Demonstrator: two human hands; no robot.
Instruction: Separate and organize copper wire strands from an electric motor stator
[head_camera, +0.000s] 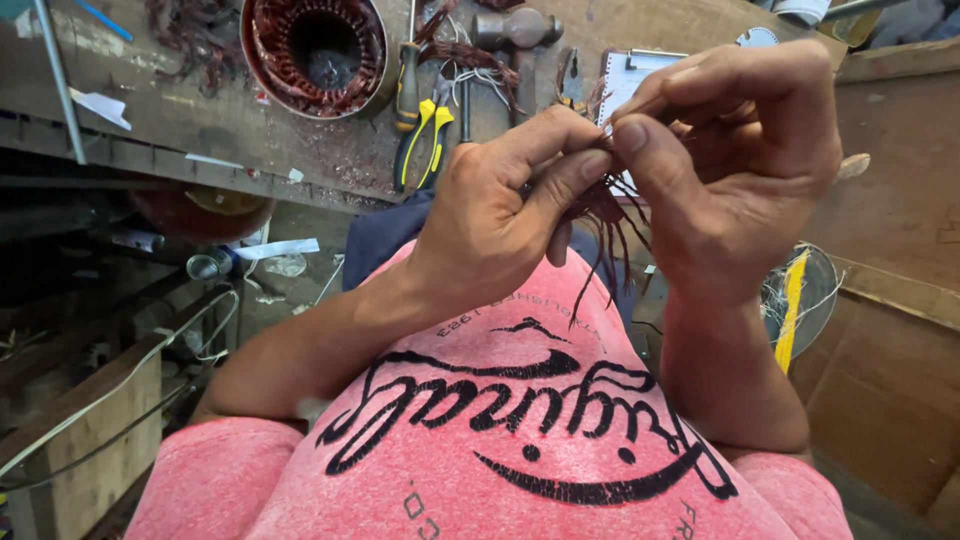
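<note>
- Here, the wire bundle (603, 215), a tuft of thin reddish-brown strands, sits between the two hands, above the pink shirt (520, 420); its loose ends hang down toward the shirt.
- Left hand (495, 215): fingers curled, thumb (565, 180) pressed against the bundle's upper part, pinching it.
- Right hand (740, 150): fingers bent and close together, thumb (650, 170) and forefinger closed on the strands' top, touching the left fingertips.
- Strand count: cannot be told; they overlap.
- Beyond the bundle, on the bench (200, 110): one round stator (315, 50) with copper windings to the left, one pair of yellow-handled pliers (420, 135), one hammer (505, 35), one clipboard (630, 75) directly behind the hands.
</note>
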